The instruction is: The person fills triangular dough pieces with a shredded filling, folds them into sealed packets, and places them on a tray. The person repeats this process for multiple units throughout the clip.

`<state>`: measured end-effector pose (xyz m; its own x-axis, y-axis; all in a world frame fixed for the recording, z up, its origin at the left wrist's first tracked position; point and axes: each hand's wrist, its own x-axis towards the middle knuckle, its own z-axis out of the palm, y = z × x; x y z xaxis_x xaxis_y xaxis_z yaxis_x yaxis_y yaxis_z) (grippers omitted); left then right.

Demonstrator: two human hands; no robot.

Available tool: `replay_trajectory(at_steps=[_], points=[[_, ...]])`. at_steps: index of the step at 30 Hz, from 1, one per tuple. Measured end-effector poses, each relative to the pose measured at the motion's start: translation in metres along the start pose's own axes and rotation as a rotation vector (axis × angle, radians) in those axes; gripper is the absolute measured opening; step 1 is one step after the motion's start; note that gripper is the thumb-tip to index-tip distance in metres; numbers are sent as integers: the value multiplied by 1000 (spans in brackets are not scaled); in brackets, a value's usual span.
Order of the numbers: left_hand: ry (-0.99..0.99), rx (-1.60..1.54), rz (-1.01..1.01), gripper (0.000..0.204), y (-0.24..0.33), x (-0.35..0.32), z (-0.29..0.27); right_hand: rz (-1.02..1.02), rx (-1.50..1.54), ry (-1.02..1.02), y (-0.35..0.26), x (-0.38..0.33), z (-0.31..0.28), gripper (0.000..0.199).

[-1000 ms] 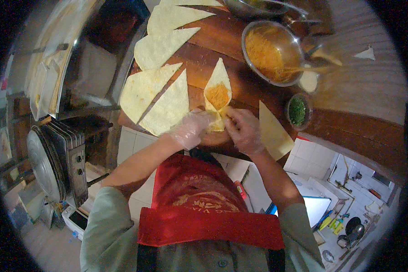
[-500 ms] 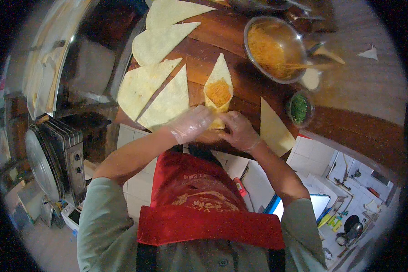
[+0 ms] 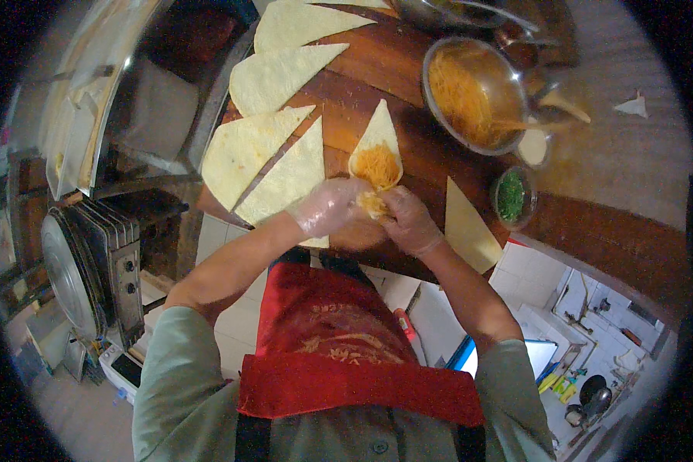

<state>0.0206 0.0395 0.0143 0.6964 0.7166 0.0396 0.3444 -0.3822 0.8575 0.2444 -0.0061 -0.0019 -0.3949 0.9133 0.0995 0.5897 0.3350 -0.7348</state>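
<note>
Pastry cone (image 3: 376, 158) w/ orange filling, both gloved hands (image 3: 369, 214) pinching its near tip; squeezing hard could split it, spilling onto surface (image 3: 377, 61)

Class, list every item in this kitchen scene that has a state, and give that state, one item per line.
Dough cone: folded, filled with orange shredded filling, top open.
Left hand: gloved, pinching the cone's base.
Right hand: gloved, gripping the cone's base.
Metal bowl: part full of filling.
Dough wedges: flat, unfilled.
Small herb bowl: holds green herbs.
</note>
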Motion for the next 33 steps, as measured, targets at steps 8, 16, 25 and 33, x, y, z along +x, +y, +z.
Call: replay_trajectory(at_steps=[8, 16, 25, 33], points=[[250, -20, -276, 23, 6, 9, 8, 531, 251, -176, -27, 34, -31, 25], [234, 258, -665, 38, 39, 20, 3, 962, 413, -141, 12, 48, -11, 26], [105, 762, 45, 38, 14, 11, 22, 1018, 156, -148, 3, 61, -21, 34], [-74, 720, 29, 34, 4, 32, -8, -7, -408, 196, -37, 22, -30, 38]])
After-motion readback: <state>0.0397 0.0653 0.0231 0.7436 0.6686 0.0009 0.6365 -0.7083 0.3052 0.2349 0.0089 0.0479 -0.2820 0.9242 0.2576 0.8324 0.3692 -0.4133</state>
